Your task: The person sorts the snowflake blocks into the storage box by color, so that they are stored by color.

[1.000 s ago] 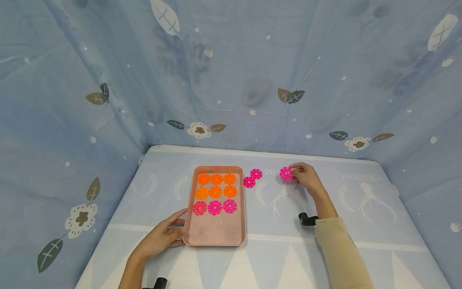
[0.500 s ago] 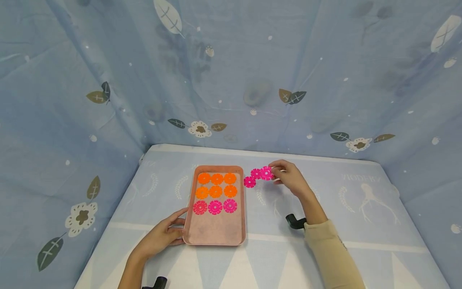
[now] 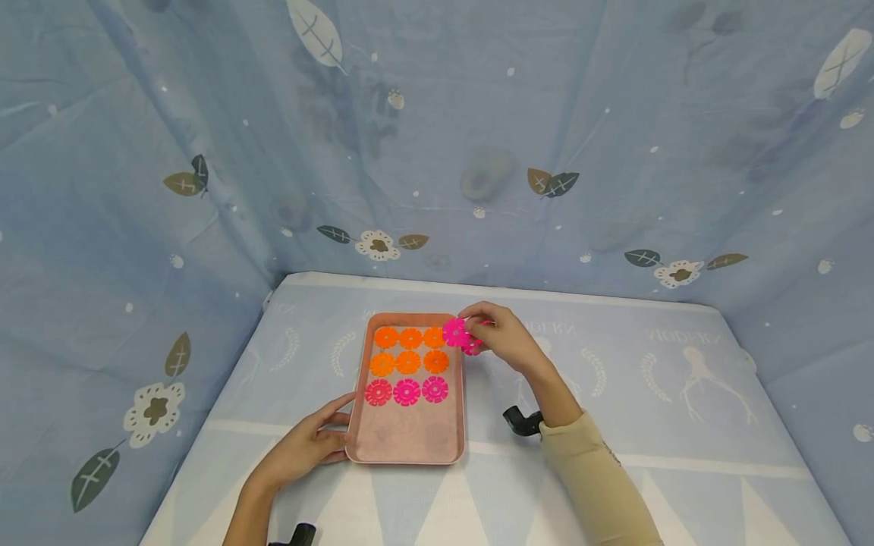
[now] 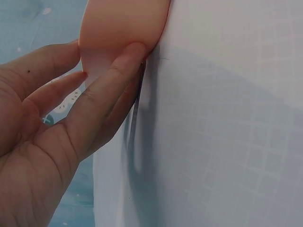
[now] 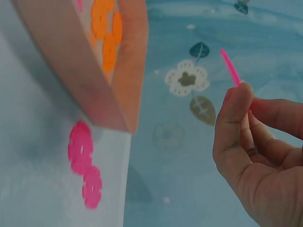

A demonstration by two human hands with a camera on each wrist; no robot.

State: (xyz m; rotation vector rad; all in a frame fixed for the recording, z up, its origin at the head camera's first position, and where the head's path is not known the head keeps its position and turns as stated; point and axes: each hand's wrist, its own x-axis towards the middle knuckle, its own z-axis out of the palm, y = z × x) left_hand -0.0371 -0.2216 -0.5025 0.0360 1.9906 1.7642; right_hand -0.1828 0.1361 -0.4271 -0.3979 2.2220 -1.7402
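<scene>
My right hand pinches a pink interlocking disc between thumb and fingertips, above the tray's upper right edge. In the right wrist view the held disc appears edge-on. Below it, two pink discs lie on the cloth beside the tray, partly hidden by the hand in the head view. My left hand rests its extended fingers and thumb against the left side of the pink tray. Inside are two rows of orange discs and a row of three pink discs.
A patterned cloth covers the table. Blue fabric walls enclose its back and sides. Black camera mounts show at the right wrist and left wrist. The tray has raised walls.
My right hand has moved left with the pink disc, from the cloth past the two loose discs to the tray's edge. The left hand and tray have stayed in place.
</scene>
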